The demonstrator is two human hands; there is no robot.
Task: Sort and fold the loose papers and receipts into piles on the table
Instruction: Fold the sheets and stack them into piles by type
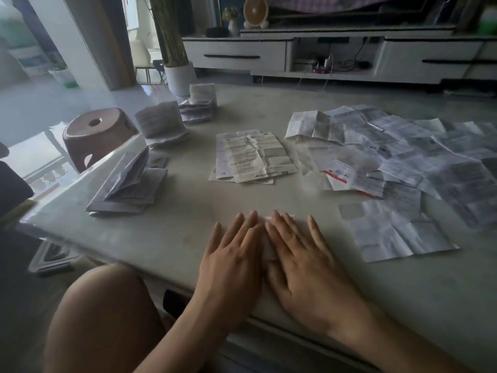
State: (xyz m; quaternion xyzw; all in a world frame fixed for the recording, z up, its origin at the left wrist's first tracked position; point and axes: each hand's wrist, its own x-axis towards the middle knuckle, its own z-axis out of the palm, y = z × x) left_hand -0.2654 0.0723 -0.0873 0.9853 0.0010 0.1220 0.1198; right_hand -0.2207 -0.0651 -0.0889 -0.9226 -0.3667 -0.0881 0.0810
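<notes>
Nearly hidden white paper (269, 253), flat.

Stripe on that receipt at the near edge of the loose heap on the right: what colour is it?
Red, running across a white receipt; the head view shows it.

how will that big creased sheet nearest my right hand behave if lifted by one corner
Probably floppy: the creased sheet looks thin and should sag along its fold lines. Likely very light, so a push would slide it over the smooth table.
</notes>
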